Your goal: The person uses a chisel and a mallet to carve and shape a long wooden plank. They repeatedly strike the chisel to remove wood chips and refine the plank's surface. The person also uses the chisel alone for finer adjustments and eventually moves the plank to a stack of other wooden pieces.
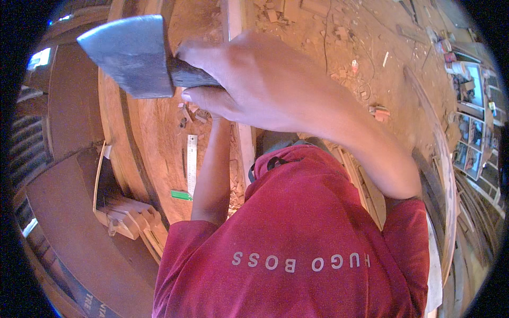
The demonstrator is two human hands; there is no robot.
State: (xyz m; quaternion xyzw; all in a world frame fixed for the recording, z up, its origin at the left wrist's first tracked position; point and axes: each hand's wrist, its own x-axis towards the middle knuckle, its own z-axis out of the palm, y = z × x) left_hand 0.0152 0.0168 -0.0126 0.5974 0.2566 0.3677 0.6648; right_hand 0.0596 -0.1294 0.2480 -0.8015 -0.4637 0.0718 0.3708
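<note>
A hatchet [130, 55] with a broad, flaring steel head is raised close to the camera at the upper left. My right hand [260, 79] is closed around it just behind the head, which points left; the rest of the handle is hidden. Beyond it, my left forearm [212, 169] reaches forward and down. The right hand covers the left hand, so its fingers do not show. Just left of that forearm lies a try square [192, 164] with a metal blade and a green stock, on a wide wooden board [159, 124].
A narrow pale wooden piece [245, 146] runs forward beside the left arm. Wood chips [273, 13] litter the dirt floor. Stacked wooden pieces [130, 220] and a brown panel [69, 206] stand at left. To the right are a long curved plank [442, 153] and a paned frame [472, 122].
</note>
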